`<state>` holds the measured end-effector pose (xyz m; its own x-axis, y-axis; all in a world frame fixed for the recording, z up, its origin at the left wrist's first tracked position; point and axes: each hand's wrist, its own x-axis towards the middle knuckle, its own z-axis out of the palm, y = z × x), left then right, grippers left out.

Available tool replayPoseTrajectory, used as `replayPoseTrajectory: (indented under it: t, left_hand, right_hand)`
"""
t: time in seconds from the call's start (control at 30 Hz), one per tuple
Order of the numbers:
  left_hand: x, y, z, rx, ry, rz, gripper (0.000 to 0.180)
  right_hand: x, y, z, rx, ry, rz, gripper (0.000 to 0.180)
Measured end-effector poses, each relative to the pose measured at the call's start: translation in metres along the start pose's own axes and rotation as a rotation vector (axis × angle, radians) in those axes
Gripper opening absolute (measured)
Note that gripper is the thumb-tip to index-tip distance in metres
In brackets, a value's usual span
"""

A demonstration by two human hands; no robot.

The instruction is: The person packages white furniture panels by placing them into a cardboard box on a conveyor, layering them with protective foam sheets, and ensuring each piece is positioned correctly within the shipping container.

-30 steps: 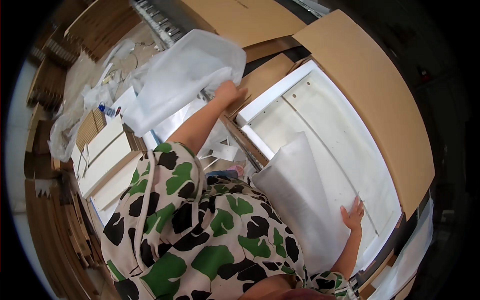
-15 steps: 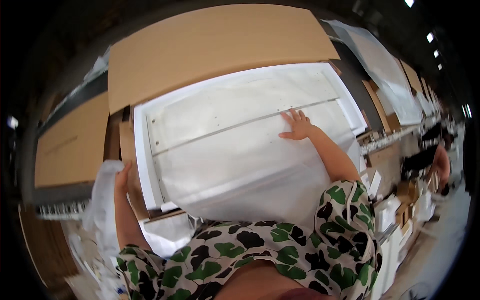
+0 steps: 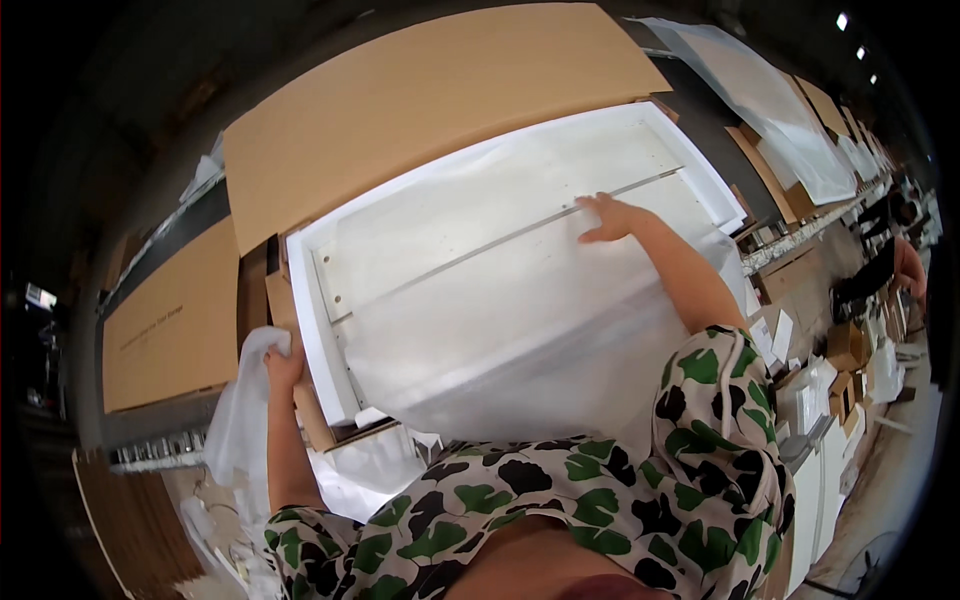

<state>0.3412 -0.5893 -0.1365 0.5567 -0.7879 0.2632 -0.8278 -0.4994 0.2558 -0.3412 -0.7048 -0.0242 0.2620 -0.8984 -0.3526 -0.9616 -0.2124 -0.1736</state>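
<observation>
An open carton in front of me holds white panels [image 3: 430, 245] in a white foam frame [image 3: 312, 340]. A thin dark seam runs lengthwise between the panels, and small holes show near their edges. A translucent white sheet [image 3: 540, 390] covers the near part and drapes toward my body. Over the panels near the seam is my right hand [image 3: 612, 218], fingers spread and holding nothing; whether it touches the surface I cannot tell. Beside the carton's left end, my left hand [image 3: 285, 368] is closed on a bunched translucent foam sheet [image 3: 238, 410] that hangs down.
The carton's large brown flap [image 3: 430, 110] stands out at the far side. Another brown carton [image 3: 170, 320] lies to the left on the dark conveyor [image 3: 170, 425]. More sheet-covered cartons [image 3: 770, 110] line up at the right. Packing scraps and boxes [image 3: 845, 365] crowd the right side, with people beyond.
The whole view has shifted and tilted slightly. My right hand has drawn its fingers a little closer together near the seam. My left hand still grips the foam sheet.
</observation>
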Motion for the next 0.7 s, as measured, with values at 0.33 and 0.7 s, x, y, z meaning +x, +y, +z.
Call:
replayPoseTrajectory:
  t: [0.33, 0.7]
  left_hand:
    - [-0.102, 0.188, -0.203, -0.699, -0.076, 0.751, 0.019]
    - [-0.134, 0.281, -0.099, 0.326, -0.952, 1.075, 0.049]
  right_hand:
    - [-0.157, 0.024, -0.115, 0.290, 0.263, 0.156, 0.057]
    - [-0.265, 0.096, 0.070, 0.241, 0.591, 0.453, 0.072]
